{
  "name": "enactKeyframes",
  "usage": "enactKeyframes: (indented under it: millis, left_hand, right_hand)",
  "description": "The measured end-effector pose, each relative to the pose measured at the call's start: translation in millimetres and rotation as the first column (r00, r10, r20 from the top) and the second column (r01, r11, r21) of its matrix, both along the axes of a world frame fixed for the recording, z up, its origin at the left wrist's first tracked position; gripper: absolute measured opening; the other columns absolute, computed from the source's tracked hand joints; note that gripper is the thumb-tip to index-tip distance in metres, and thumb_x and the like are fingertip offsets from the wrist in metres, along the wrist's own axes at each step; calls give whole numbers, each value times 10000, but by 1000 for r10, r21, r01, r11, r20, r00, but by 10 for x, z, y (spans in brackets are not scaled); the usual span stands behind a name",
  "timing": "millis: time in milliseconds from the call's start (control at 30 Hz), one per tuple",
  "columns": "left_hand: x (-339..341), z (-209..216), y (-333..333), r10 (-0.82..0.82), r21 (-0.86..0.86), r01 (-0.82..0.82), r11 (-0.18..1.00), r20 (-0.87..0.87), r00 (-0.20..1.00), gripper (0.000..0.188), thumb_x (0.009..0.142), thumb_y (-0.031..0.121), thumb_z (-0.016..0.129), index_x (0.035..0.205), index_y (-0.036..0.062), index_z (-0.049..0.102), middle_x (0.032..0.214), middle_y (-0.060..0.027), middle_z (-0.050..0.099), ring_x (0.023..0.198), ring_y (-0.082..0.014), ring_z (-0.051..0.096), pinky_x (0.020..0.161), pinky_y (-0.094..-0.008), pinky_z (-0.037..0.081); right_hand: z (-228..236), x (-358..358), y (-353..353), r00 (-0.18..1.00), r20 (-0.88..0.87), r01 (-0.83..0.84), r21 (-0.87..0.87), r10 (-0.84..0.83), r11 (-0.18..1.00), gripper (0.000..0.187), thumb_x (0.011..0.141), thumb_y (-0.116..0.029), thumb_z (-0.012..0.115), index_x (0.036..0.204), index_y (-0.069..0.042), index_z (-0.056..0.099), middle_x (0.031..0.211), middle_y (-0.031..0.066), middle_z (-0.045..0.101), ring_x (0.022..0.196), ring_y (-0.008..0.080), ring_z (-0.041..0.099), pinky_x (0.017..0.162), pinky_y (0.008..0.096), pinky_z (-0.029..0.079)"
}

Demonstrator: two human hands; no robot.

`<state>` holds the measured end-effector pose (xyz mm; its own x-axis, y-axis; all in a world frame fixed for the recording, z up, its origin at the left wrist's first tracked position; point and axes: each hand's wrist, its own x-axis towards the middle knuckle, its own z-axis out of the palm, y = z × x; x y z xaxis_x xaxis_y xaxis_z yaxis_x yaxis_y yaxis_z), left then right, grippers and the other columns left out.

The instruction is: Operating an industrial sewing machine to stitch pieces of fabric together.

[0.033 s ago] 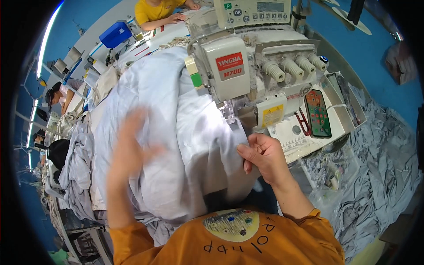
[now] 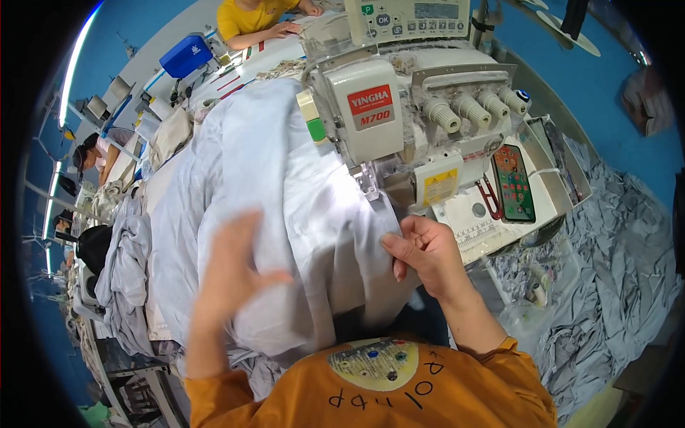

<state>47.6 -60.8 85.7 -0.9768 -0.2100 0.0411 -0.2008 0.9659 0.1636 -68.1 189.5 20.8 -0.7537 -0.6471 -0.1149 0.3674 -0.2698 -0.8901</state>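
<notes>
A large piece of pale grey-blue fabric (image 2: 250, 157) drapes over the sewing machine's bed and hangs down toward my lap. Its right edge runs up to the lit presser foot (image 2: 366, 182) of the white overlock machine (image 2: 367, 107). My right hand (image 2: 427, 253) pinches that edge between thumb and fingers, just below the foot. Blurred by motion, my left hand (image 2: 239, 267) hovers over or lightly brushes the fabric's middle, thumb and fingers apart. Whether its palm touches the cloth I cannot tell.
Right of the needle area lie a phone (image 2: 514, 184) and red-handled thread snips (image 2: 489, 198). A heap of grey fabric (image 2: 606, 264) fills the right side. More cloth (image 2: 128, 271) hangs at left. A co-worker in yellow (image 2: 250, 21) sits across the table.
My left hand has moved right and slightly downward over the fabric, and the folds beneath it have shifted. My right hand keeps its pinch in the same spot.
</notes>
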Motion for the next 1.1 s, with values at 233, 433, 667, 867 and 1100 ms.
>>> enactKeyframes:
  millis: [233, 433, 667, 867, 1100]
  left_hand:
    - [336, -764, -124, 271, 283, -161, 945, -410, 871, 89, 850, 70, 569, 862, -17, 581, 734, -137, 579, 665, -256, 549, 627, -295, 421]
    - [-33, -471, -273, 473, 599, 7, 800, -638, 607, 162, 934, 128, 489, 893, -10, 563, 756, 7, 546, 721, -66, 459, 670, -209, 384]
    - [-339, -174, -710, 538, 638, 81, 766, -705, 462, 190, 941, 187, 508, 921, 14, 585, 827, 17, 568, 757, -48, 470, 713, -186, 379]
    - [-765, 216, -1042, 442, 501, 68, 863, -813, 380, 248, 942, 243, 513, 956, 15, 607, 825, 28, 564, 756, -44, 470, 710, -184, 381]
    - [-1266, 314, -1755, 104, 28, -161, 987, -868, 485, 252, 922, 225, 489, 938, 18, 632, 886, -124, 618, 822, -265, 571, 760, -355, 435]
  right_hand:
    - [-5, 29, -21, 1000, -11, 22, -20, -22, 1000, 170, 854, -127, 648, 819, -3, 538, 588, 11, 547, 475, 62, 525, 439, 198, 426]
    - [-7, 14, -20, 999, -33, 11, -2, -11, 1000, 151, 852, -106, 644, 804, -7, 539, 601, 12, 556, 477, 61, 531, 437, 198, 430]
    - [7, 12, -14, 1000, -25, 7, -11, -7, 1000, 162, 853, -89, 633, 742, -23, 536, 625, 15, 575, 482, 59, 537, 430, 192, 427]
    - [-8, 18, -39, 1000, -1, 16, -48, -16, 999, 157, 856, -91, 629, 742, -33, 539, 635, 10, 578, 483, 57, 534, 439, 192, 429]
    - [-6, 9, -2, 997, -40, 66, 64, -64, 996, 112, 836, -92, 640, 796, -18, 566, 654, 10, 588, 497, 53, 528, 424, 188, 404]
